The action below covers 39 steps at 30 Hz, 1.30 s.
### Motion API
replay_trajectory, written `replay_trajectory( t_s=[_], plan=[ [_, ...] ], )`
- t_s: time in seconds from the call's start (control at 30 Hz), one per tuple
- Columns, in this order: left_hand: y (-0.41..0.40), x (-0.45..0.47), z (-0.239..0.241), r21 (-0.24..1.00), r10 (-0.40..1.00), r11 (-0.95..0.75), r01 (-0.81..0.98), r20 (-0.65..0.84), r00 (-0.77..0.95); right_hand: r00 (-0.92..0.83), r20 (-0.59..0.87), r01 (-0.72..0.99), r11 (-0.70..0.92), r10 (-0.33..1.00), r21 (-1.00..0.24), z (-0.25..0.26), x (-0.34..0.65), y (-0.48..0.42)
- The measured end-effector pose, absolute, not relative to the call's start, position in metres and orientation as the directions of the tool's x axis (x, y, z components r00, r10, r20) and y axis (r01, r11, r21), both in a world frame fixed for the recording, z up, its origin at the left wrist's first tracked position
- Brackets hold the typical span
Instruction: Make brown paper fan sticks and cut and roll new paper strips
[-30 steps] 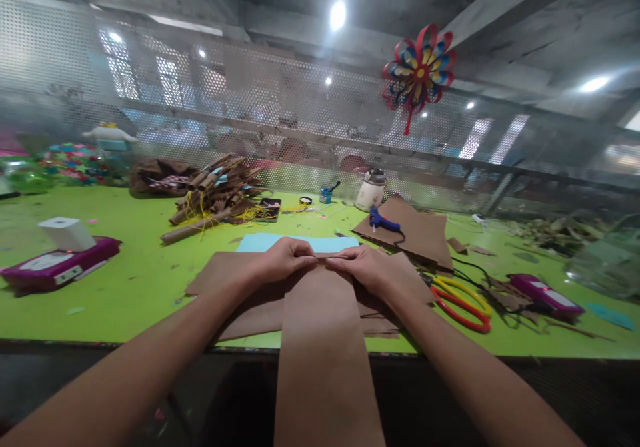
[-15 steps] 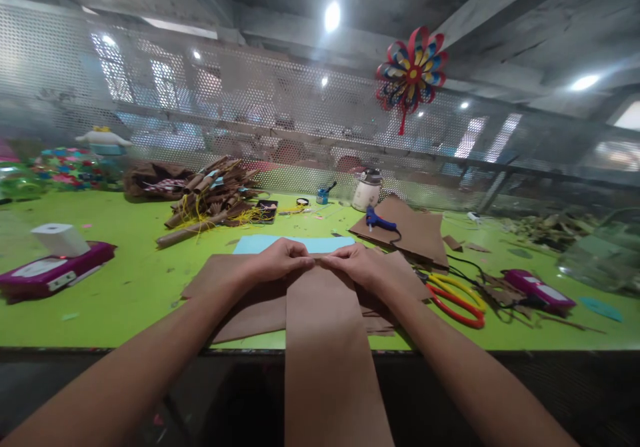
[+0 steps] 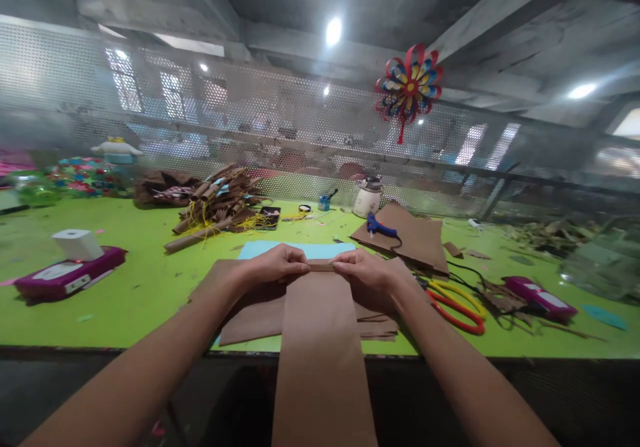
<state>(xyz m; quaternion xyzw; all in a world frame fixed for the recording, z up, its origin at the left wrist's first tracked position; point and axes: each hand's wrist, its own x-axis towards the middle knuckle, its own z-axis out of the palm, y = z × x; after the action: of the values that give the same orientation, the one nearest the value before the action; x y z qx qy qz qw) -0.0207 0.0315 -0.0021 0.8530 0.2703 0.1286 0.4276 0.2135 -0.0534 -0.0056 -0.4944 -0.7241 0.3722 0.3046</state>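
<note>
A long strip of brown paper runs from the green table over its near edge towards me. My left hand and my right hand each pinch the strip's far end, where a narrow fold shows between the fingertips. Both hands are closed on that end, a little apart. Under the strip lie more brown sheets and a light blue sheet.
Red-and-yellow scissors and a purple device lie to the right. A blue glue gun rests on brown sheets behind. A pile of brown paper rolls sits back left, a purple box at left. A paper pinwheel hangs above.
My hands have moved slightly apart along the strip's far end, and a narrow folded edge now shows between them. The view has shifted a little.
</note>
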Motion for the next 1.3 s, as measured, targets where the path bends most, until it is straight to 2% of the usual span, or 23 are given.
replay_trajectory(
  t_s=[0.2, 0.43, 0.53, 0.63, 0.77, 1.0, 1.1, 1.23, 1.3],
  plan=[
    [0.031, -0.029, 0.001, 0.871, 0.542, -0.353, 0.342, -0.107, 0.833, -0.283, 0.005, 0.342, 0.106, 0.959, -0.934, -0.019, 0.215, -0.053],
    [0.035, -0.029, 0.001, 0.86, 0.607, -0.335, 0.386, -0.116, 0.786, -0.253, 0.125, 0.494, 0.239, 0.959, -0.836, -0.021, 0.224, -0.046],
    [0.032, -0.028, 0.002, 0.866, 0.633, -0.324, 0.381, -0.101, 0.768, -0.247, 0.186, 0.496, 0.289, 0.951, -0.819, -0.015, 0.216, -0.048],
    [0.03, -0.027, 0.002, 0.868, 0.628, -0.319, 0.38, -0.107, 0.771, -0.212, 0.179, 0.486, 0.263, 0.961, -0.833, -0.009, 0.205, -0.053],
    [0.033, -0.028, 0.002, 0.873, 0.631, -0.322, 0.365, -0.089, 0.771, -0.143, 0.155, 0.563, 0.209, 0.977, -0.799, -0.007, 0.201, -0.054],
    [0.04, -0.034, -0.005, 0.936, 0.577, -0.211, 0.281, -0.113, 0.809, -0.243, 0.06, 0.34, 0.143, 0.968, -0.929, -0.024, 0.216, -0.044],
    [0.044, -0.034, -0.007, 0.92, 0.564, -0.256, 0.296, -0.107, 0.819, -0.275, 0.04, 0.263, 0.115, 0.961, -0.958, -0.028, 0.218, -0.043],
    [0.05, -0.035, -0.009, 0.869, 0.565, -0.376, 0.323, -0.062, 0.823, -0.262, 0.032, 0.25, 0.1, 0.964, -0.963, -0.029, 0.218, -0.043],
    [0.051, -0.036, -0.01, 0.876, 0.567, -0.366, 0.315, -0.058, 0.821, -0.268, 0.032, 0.223, 0.095, 0.963, -0.97, -0.03, 0.218, -0.043]
  ],
)
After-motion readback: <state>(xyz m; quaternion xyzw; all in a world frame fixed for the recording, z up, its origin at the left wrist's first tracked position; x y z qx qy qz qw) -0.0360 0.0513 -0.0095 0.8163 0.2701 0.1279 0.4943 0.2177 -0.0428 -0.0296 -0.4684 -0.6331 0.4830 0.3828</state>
